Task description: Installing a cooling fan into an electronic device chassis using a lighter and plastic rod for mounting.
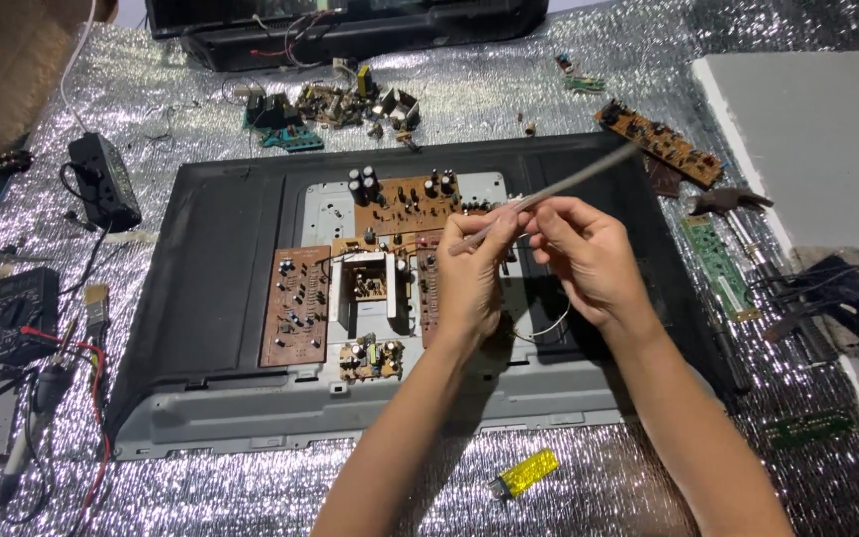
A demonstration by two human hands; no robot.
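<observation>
We hold a thin grey rod (549, 189) above the TV back (211, 259), mid-panel. Left hand (469, 283) pinches its near end; right hand (589, 259) closes fingertips alongside, steadying it clear of the boards (295, 303).

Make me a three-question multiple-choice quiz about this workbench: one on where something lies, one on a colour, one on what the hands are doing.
1. Where does the lighter lie?
A. on the silver foil mat, in front of the opened TV back
B. on top of a circuit board
C. in the left hand

2. What colour is the lighter?
A. red
B. yellow
C. blue

3. What are the two hands doing?
A. resting flat on the mat
B. both pinching a thin grey strip above the boards
C. holding the multimeter

Answers: 1 A, it sits on the foil below the panel's lower edge. 2 B, its body is bright yellow. 3 B, the left hand and right hand grip the strip between the fingers.
</observation>
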